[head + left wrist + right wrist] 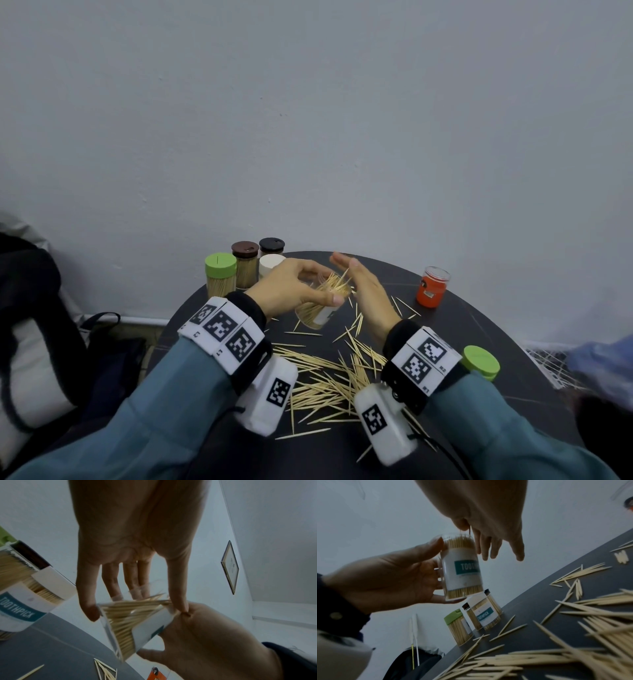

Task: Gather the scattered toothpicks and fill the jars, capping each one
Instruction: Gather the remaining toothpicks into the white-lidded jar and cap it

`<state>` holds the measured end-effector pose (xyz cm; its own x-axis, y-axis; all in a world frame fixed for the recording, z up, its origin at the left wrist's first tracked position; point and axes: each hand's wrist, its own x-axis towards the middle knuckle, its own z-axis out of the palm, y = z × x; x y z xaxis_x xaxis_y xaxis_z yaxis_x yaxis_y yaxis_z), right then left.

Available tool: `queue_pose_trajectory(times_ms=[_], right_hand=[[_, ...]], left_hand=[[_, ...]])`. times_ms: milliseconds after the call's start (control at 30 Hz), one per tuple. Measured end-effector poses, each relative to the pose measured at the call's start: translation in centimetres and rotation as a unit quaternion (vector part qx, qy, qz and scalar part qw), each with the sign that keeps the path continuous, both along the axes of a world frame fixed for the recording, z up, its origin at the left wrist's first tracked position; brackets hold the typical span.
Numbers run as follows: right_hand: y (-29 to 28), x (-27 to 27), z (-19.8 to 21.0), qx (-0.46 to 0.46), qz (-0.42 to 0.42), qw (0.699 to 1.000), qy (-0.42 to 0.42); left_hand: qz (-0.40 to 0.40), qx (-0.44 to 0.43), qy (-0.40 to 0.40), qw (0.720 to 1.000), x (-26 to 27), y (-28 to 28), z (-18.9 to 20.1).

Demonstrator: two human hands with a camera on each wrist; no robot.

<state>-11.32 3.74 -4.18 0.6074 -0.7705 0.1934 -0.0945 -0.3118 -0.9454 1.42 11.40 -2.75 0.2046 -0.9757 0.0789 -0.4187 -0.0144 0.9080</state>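
1. Our left hand (291, 284) grips the open jar (317, 310): fingers and thumb curled round its clear wall near the mouth, jar held off the table (479, 329) and tilted, mouth toward 1 o'clock in the head view.
2. Jar is packed with toothpicks; several tips stick out past the rim. No cap on it.
3. Our right hand (363, 291) is at the jar mouth, fingers straight and together, palm facing the left hand. It holds nothing we can see. In the left wrist view its palm side sits against the jar wall.
4. Scattered toothpicks (329, 380) lie on the dark table at 6 o'clock from the jar, between our wrists, with a thinner spread up toward the jar.
5. At 10–11 o'clock from the jar: four capped jars in a cluster – green-capped jar (221, 274), brown-capped jar (245, 263), black-capped jar (272, 245), white-capped jar (270, 264). All upright and filled.
6. At 3 o'clock: orange jar (432, 287), upright, well apart from our hands.
7. At 4–5 o'clock, beside our right wrist: loose green cap (480, 361) on the table.
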Motion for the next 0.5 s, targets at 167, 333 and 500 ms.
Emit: queue_pose_trajectory(times_ms=[167,333,500], right_hand=[[0.8,-0.2,0.4,0.051,0.029,0.998,0.033],[0.1,-0.1,0.3,0.053,0.028,0.996,0.069],[-0.7,-0.1,-0.3,0.049,0.049,0.992,0.102]], left_hand=[[-0.007,0.004,-0.008,1.0,-0.1,0.2,0.1],[-0.008,0.008,-0.018,1.0,-0.1,0.0,0.0],[-0.003,0.006,-0.011,1.0,0.1,0.0,-0.2]])
